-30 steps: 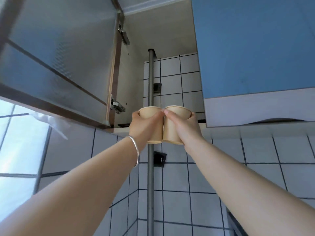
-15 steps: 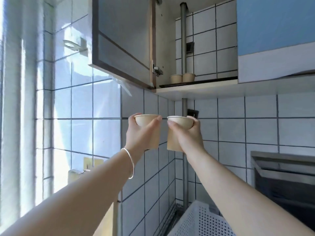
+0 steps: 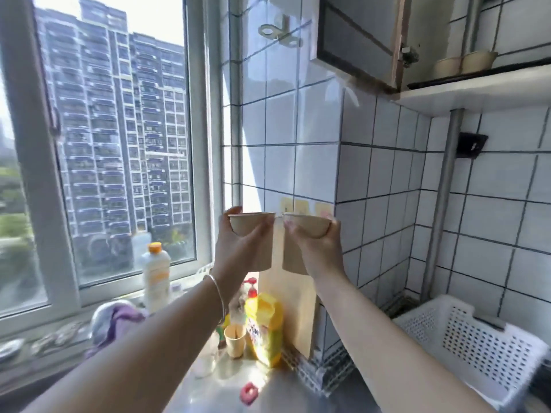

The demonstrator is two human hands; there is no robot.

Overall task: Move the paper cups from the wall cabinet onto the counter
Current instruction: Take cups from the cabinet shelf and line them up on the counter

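My left hand (image 3: 238,248) grips one tan paper cup (image 3: 249,223) upright in mid-air. Beside it, my right hand (image 3: 320,251) grips a second tan paper cup (image 3: 307,226), the two rims nearly touching. Both hang well above the metal counter (image 3: 277,391). Up at the top right, two more paper cups (image 3: 463,62) stand on the shelf of the wall cabinet (image 3: 477,87), whose door (image 3: 357,37) is swung open. Another paper cup (image 3: 235,341) stands on the counter below my arms.
On the counter stand a yellow bag (image 3: 265,329), a red pump bottle (image 3: 252,289), a white bottle with an orange cap (image 3: 155,275) and a pink clip (image 3: 249,393). A wooden board (image 3: 295,296) leans on the tiled wall. A white perforated basket (image 3: 474,341) sits at right.
Both hands have come down and left from the cabinet shelf with a cup each. The view has dropped, so the window and counter show.
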